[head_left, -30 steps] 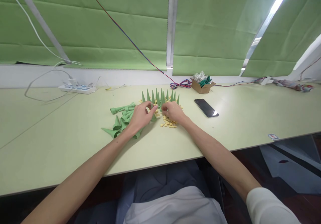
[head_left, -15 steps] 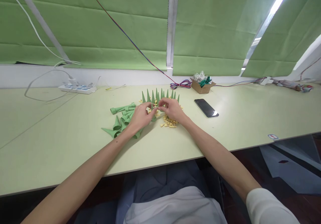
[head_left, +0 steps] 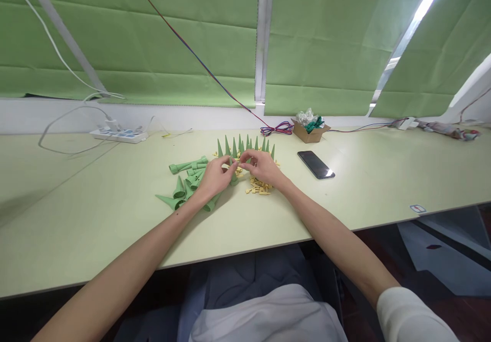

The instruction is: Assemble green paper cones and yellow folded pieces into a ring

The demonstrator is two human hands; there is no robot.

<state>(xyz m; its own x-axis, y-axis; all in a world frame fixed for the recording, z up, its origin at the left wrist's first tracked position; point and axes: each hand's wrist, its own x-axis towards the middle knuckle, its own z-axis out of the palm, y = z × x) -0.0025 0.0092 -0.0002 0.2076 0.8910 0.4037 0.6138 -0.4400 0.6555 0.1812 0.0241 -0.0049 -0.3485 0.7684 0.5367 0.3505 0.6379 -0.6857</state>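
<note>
My left hand (head_left: 215,175) is closed around a green plastic cone (head_left: 233,179), whose wide end shows below the fingers. Thumb and forefinger of my right hand (head_left: 264,168) are pinched at the cone's upper part, touching or nearly touching my left fingertips; whatever lies between them is too small to make out. A pile of small yellow plastic pieces (head_left: 260,187) lies under my right hand. Loose green cones (head_left: 179,188) are heaped beside my left hand, some on their sides. Behind both hands several green cones (head_left: 226,145) stand upright in a row, points up.
A black phone (head_left: 315,164) lies to the right. Farther back are a small cardboard box (head_left: 308,134) with plastic wrap and green material, a coiled red-blue cable (head_left: 282,128) and a white power strip (head_left: 119,135). The table's front edge (head_left: 238,252) runs before my body.
Both hands stay at the same spot. My fingertips have shifted slightly to the left, and the held cone has turned a little more upright.
</note>
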